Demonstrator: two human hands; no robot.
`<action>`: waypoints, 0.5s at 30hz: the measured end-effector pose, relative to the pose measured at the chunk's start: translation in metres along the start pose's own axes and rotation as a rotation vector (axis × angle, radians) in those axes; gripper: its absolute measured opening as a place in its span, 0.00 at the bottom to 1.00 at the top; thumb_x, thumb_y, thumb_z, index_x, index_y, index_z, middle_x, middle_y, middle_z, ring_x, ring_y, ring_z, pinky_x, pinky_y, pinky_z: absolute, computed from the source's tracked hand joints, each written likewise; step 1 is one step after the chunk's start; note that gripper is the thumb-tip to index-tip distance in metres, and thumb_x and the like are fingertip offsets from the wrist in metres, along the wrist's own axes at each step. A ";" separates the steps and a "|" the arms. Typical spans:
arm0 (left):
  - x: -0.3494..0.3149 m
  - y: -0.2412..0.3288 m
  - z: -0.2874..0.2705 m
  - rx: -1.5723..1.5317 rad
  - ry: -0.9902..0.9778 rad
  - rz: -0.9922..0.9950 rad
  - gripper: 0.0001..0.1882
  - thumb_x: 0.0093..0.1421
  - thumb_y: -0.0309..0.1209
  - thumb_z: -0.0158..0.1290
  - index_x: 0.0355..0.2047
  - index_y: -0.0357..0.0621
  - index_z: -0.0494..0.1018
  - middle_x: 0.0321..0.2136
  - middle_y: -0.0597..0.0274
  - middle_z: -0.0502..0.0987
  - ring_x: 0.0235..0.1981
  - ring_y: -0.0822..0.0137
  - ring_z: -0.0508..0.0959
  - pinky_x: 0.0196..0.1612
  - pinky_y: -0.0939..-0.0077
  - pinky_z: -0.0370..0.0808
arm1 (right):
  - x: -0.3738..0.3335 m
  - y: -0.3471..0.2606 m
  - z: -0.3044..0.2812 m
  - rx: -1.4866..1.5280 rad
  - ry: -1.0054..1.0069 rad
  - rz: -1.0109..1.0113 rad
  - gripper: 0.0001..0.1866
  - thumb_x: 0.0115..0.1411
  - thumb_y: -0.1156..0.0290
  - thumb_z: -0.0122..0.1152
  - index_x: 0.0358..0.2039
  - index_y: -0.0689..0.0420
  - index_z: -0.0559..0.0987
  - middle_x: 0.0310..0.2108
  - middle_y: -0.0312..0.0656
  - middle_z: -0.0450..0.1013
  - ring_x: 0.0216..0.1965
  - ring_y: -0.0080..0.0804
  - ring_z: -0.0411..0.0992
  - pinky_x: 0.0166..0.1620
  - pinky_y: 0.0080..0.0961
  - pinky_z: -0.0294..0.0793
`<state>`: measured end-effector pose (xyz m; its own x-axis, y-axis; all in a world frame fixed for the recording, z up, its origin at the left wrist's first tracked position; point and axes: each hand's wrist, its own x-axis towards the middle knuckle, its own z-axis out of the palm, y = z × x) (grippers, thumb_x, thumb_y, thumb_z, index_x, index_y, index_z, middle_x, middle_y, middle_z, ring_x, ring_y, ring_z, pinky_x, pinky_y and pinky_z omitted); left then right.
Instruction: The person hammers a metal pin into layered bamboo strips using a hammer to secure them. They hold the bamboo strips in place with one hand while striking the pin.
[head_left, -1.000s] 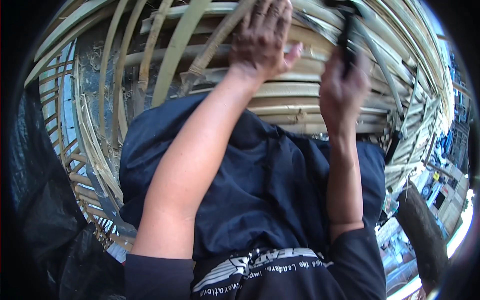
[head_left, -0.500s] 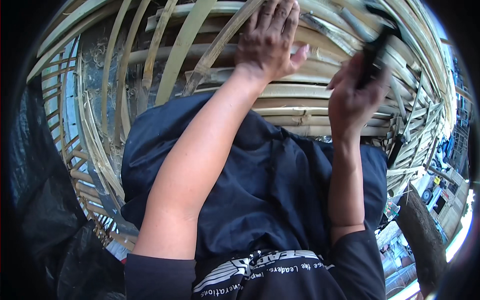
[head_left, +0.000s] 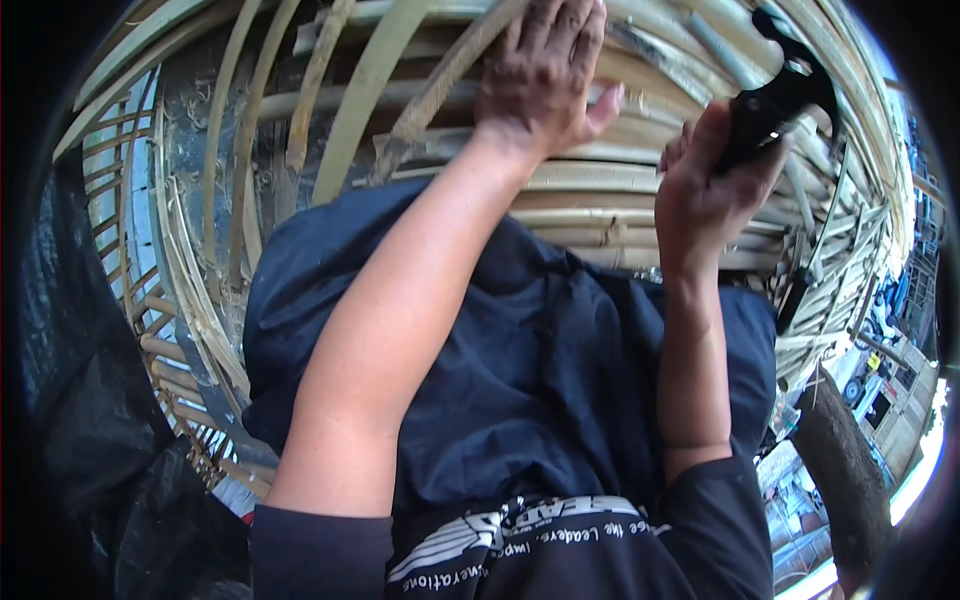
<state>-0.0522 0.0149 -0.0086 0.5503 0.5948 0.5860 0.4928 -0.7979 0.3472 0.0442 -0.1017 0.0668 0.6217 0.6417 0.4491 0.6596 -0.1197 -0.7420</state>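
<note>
My left hand (head_left: 545, 75) lies on the bamboo strips at the top, its fingers stretched out and resting on a long slanted slat (head_left: 450, 85). To its right, raised over the bamboo, my right hand (head_left: 715, 195) is closed around a black hand tool (head_left: 785, 105). The tool has a thick body and a curved, hook-like end pointing up; its exact kind is unclear. Beneath both hands, split bamboo slats (head_left: 590, 178) run crosswise in a close row. My wrist and fingers cover part of the slats.
Dark cloth (head_left: 560, 380) covers my lap. Upright bamboo strips (head_left: 360, 100) stand at the left. A black-handled object (head_left: 795, 298) rests by my right knee. Black plastic sheeting (head_left: 80, 400) hangs at far left, and a tree trunk (head_left: 845, 470) stands at lower right.
The black tool in my right hand has shifted slightly right and tilted, and shows sharper now. My left hand stays nearly in place on the bamboo.
</note>
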 end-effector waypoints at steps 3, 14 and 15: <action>-0.003 -0.001 0.005 -0.018 -0.029 -0.006 0.50 0.55 0.47 0.60 0.72 0.35 0.54 0.74 0.44 0.53 0.76 0.48 0.51 0.75 0.49 0.51 | 0.006 0.006 -0.002 -0.216 -0.282 -0.158 0.07 0.72 0.68 0.59 0.38 0.58 0.75 0.20 0.34 0.69 0.19 0.19 0.67 0.22 0.21 0.64; 0.003 0.003 0.000 -0.025 -0.002 -0.009 0.48 0.54 0.46 0.59 0.71 0.35 0.57 0.73 0.44 0.56 0.75 0.47 0.53 0.75 0.49 0.51 | 0.001 -0.010 -0.006 -0.055 -0.009 -0.029 0.08 0.71 0.69 0.58 0.40 0.61 0.76 0.24 0.41 0.73 0.24 0.30 0.72 0.28 0.31 0.69; 0.001 0.001 0.001 -0.012 0.000 -0.005 0.48 0.55 0.46 0.59 0.71 0.35 0.57 0.73 0.44 0.55 0.75 0.47 0.53 0.75 0.49 0.52 | 0.006 -0.001 -0.003 -0.210 0.007 -0.208 0.08 0.71 0.69 0.58 0.39 0.61 0.76 0.24 0.41 0.73 0.24 0.30 0.73 0.29 0.31 0.70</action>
<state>-0.0501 0.0147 -0.0085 0.5477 0.5984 0.5847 0.4872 -0.7963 0.3586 0.0489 -0.0998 0.0721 0.4661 0.6639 0.5849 0.8459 -0.1407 -0.5144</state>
